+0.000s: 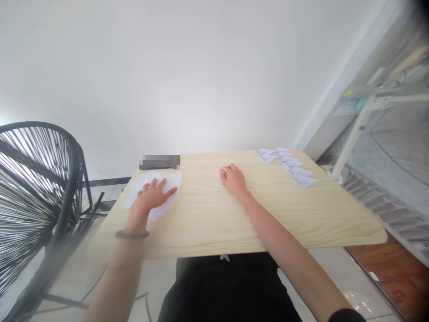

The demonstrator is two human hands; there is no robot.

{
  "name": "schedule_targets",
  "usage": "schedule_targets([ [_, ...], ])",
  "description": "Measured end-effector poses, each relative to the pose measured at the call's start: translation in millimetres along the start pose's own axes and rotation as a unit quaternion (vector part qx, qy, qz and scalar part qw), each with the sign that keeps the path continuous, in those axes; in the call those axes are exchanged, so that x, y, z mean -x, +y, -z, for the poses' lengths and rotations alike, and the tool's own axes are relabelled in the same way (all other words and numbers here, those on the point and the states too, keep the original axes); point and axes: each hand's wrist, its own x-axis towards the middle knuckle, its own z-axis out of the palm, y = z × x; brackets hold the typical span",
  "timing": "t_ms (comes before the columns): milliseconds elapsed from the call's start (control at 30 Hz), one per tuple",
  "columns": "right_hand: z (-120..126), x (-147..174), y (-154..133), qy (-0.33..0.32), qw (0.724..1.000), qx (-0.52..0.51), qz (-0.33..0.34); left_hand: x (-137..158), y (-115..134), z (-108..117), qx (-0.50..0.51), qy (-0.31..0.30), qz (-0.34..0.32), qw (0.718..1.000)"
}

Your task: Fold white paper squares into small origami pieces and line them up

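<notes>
My left hand [153, 194] lies on a loose pile of white paper sheets [174, 180] at the table's left side, with its fingers spread. The sheets overlap unevenly and fan out under the palm. Near the middle of the table my right hand [233, 179] rests on the bare wood, fingers curled in and nothing visible in them. Several small folded white paper pieces [303, 180] stand in overlapping rows at the far right of the table, apart from my right hand.
A dark, pixelated object [159, 162] sits at the back left of the light wooden table [208, 223]. Behind the table rises a white wall [214, 80]. A black corded chair [36, 188] stands at left, and a white metal frame [355, 120] at right.
</notes>
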Motion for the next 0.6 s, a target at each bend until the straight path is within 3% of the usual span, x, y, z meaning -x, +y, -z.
schedule_targets([
  [100, 0, 0, 0, 0.001, 1.000, -0.001, -0.001, -1, 1, 4, -0.020, -0.018, -0.014, 1.000],
  [333, 0, 0, 0, -0.002, 1.000, 0.004, -0.005, -1, 3, 11, -0.034, 0.013, 0.014, 0.999],
  [467, 0, 0, 0, -0.003, 1.000, 0.005, -0.007, -1, -3, 16, -0.019, 0.006, 0.023, 1.000],
  [600, 0, 0, 0, -0.002, 1.000, 0.007, -0.002, -4, -13, 15, -0.002, 0.036, 0.005, 0.999],
])
